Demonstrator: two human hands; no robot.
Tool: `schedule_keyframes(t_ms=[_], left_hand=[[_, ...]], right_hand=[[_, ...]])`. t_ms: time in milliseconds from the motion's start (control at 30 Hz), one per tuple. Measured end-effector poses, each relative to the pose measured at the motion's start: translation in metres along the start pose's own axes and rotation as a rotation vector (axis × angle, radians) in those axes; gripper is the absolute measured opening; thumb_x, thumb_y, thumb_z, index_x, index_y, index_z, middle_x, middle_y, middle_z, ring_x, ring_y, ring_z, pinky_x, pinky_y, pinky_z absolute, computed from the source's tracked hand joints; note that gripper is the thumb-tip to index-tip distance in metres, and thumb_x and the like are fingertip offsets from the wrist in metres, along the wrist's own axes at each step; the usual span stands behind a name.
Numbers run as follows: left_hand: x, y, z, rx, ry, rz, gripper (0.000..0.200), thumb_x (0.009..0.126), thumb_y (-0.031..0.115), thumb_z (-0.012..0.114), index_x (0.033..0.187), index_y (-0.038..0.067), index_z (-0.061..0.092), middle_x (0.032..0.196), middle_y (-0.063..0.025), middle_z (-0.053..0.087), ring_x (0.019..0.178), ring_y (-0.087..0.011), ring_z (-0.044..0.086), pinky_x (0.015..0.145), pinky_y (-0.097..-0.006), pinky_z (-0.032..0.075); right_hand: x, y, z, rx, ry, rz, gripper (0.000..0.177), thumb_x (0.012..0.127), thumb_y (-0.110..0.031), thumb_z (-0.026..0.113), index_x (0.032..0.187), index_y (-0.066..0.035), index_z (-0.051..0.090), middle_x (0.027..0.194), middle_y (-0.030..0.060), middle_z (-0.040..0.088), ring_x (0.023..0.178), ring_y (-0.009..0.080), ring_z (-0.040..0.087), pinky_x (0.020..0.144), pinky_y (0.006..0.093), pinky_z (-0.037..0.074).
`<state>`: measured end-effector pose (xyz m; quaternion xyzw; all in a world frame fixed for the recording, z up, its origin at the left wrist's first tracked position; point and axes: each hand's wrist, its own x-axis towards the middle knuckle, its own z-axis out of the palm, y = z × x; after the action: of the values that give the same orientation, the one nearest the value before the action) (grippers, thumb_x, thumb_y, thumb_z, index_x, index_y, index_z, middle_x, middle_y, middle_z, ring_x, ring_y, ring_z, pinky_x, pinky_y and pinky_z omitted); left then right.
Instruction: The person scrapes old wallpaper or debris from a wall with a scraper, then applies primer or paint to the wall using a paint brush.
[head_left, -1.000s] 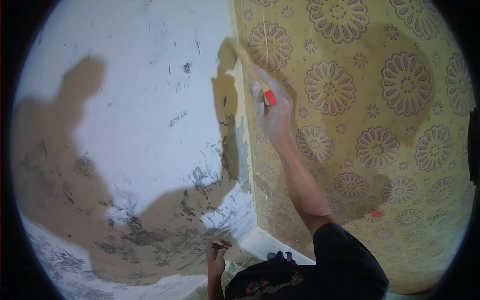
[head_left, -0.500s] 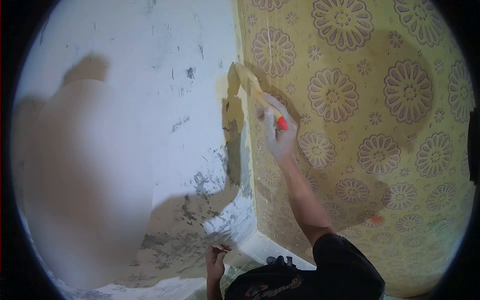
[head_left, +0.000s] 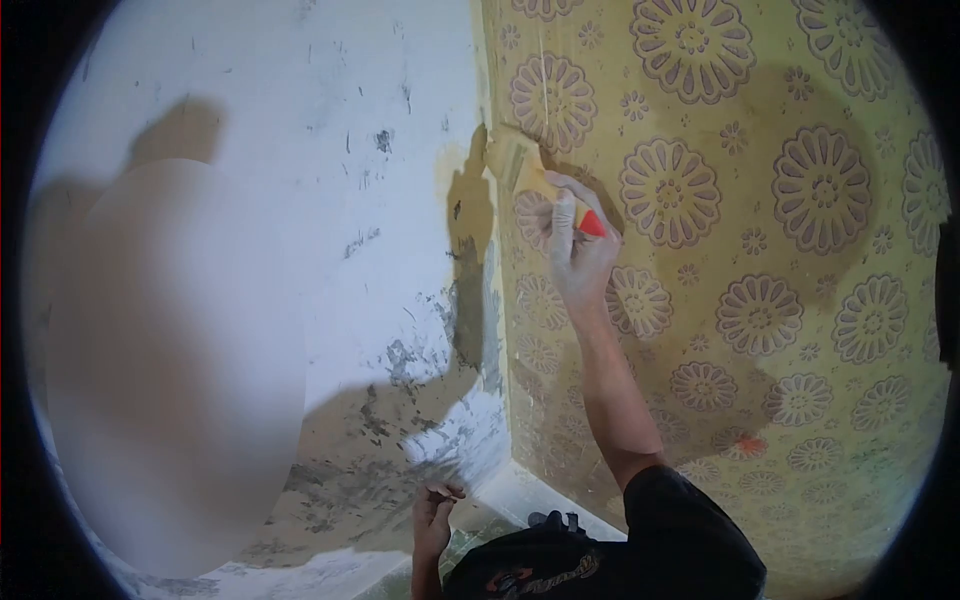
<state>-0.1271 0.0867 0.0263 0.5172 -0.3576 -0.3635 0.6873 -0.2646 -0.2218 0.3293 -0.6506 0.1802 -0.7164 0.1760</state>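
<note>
My right hand (head_left: 583, 240) grips a flat paintbrush (head_left: 535, 170) by its yellow handle, whose tip is red. The wide brush head lies against the yellow patterned wall (head_left: 760, 250), just right of the inside corner. Low in view, near the base of the white wall (head_left: 250, 90), is my left hand (head_left: 435, 518), its fingers curled in and nothing visible in them.
Grey scuffs and bare patches mark the white wall, mostly low down. A large pale oval blur (head_left: 180, 370) covers much of the left side. Pale skirting (head_left: 550, 497) runs along the foot of the patterned wall.
My right hand has moved a little to the right with the paintbrush. The brush head has left the corner edge and turned flatter on the patterned wall. My left hand has stayed put.
</note>
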Motion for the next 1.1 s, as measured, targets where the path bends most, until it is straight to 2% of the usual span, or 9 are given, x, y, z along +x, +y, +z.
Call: schedule_keyframes(t_ms=[167,367,467,533,667,733,767,833,1100], left_hand=[[-0.003,-0.004,-0.004,0.032,-0.031,-0.014,0.020,0.082,-0.007,0.050,0.097,0.006,0.051,0.100,-0.0136,0.063,0.095,-0.0241,0.063,0.086,-0.0347,0.047],[-0.004,0.005,-0.003,0.045,-0.022,0.005,0.020,0.083,-0.007,0.049,0.098,0.006,0.051,0.100,-0.0137,0.062,0.095,-0.0235,0.062,0.085,-0.0355,0.047],[-0.002,0.010,-0.001,0.036,-0.031,0.007,0.020,0.083,-0.007,0.049,0.098,0.006,0.051,0.100,-0.0136,0.062,0.094,-0.0238,0.062,0.085,-0.0360,0.047],[-0.003,0.011,-0.004,0.042,-0.042,0.004,0.020,0.084,-0.007,0.049,0.098,0.006,0.051,0.100,-0.0134,0.062,0.094,-0.0240,0.063,0.085,-0.0362,0.047],[0.004,0.014,-0.008,0.134,-0.066,0.009,0.020,0.084,-0.007,0.050,0.099,0.007,0.051,0.101,-0.0127,0.061,0.094,-0.0243,0.062,0.086,-0.0364,0.047],[0.010,0.019,-0.005,0.149,-0.074,0.022,0.020,0.084,-0.007,0.050,0.099,0.007,0.051,0.101,-0.0125,0.061,0.095,-0.0244,0.062,0.087,-0.0364,0.047],[0.011,0.020,-0.004,0.128,-0.076,0.036,0.020,0.084,-0.007,0.050,0.099,0.007,0.051,0.101,-0.0124,0.061,0.096,-0.0243,0.062,0.087,-0.0362,0.047],[0.014,0.020,-0.002,0.105,-0.076,0.053,0.020,0.085,-0.007,0.051,0.099,0.007,0.051,0.101,-0.0122,0.061,0.096,-0.0243,0.061,0.088,-0.0360,0.047],[0.008,0.010,0.003,0.126,-0.153,0.059,0.019,0.086,-0.005,0.051,0.101,0.007,0.051,0.099,-0.0119,0.061,0.096,-0.0229,0.061,0.088,-0.0354,0.046]], right_hand=[[0.019,-0.007,0.010,0.121,0.076,-0.061,0.026,0.102,-0.017,0.055,0.122,-0.003,0.064,0.093,0.0095,0.071,0.078,0.0106,0.068,0.069,0.0246,0.054],[0.003,0.010,0.003,0.009,-0.023,-0.024,0.026,0.102,-0.015,0.054,0.122,-0.001,0.063,0.092,0.0109,0.071,0.077,0.0089,0.066,0.068,0.0240,0.053],[0.005,0.006,-0.002,0.160,0.053,-0.022,0.025,0.101,-0.013,0.055,0.122,-0.002,0.063,0.097,0.0123,0.071,0.076,0.0102,0.066,0.070,0.0246,0.053],[0.023,-0.003,0.004,0.091,0.095,-0.142,0.027,0.103,-0.016,0.052,0.123,-0.001,0.062,0.089,0.0036,0.069,0.074,0.0058,0.060,0.063,0.0204,0.048],[0.048,-0.004,0.015,0.029,0.102,-0.269,0.028,0.103,-0.015,0.052,0.124,0.001,0.061,0.084,0.0033,0.069,0.073,0.0061,0.059,0.064,0.0211,0.048],[0.054,-0.003,0.015,-0.054,0.122,-0.334,0.024,0.100,-0.012,0.058,0.121,-0.002,0.064,0.102,0.0138,0.071,0.078,0.0131,0.067,0.070,0.0279,0.054],[0.056,-0.003,0.016,-0.055,0.124,-0.336,0.024,0.100,-0.012,0.058,0.121,-0.002,0.064,0.102,0.0138,0.071,0.078,0.0131,0.067,0.070,0.0279,0.054],[0.061,-0.008,0.021,0.031,0.158,-0.347,0.028,0.102,-0.018,0.055,0.124,-0.001,0.062,0.083,0.0035,0.069,0.071,0.0069,0.059,0.067,0.0227,0.049],[0.063,0.004,0.032,-0.120,0.119,-0.363,0.025,0.102,-0.019,0.055,0.121,-0.004,0.064,0.081,0.0039,0.069,0.069,0.0060,0.060,0.062,0.0230,0.050]])
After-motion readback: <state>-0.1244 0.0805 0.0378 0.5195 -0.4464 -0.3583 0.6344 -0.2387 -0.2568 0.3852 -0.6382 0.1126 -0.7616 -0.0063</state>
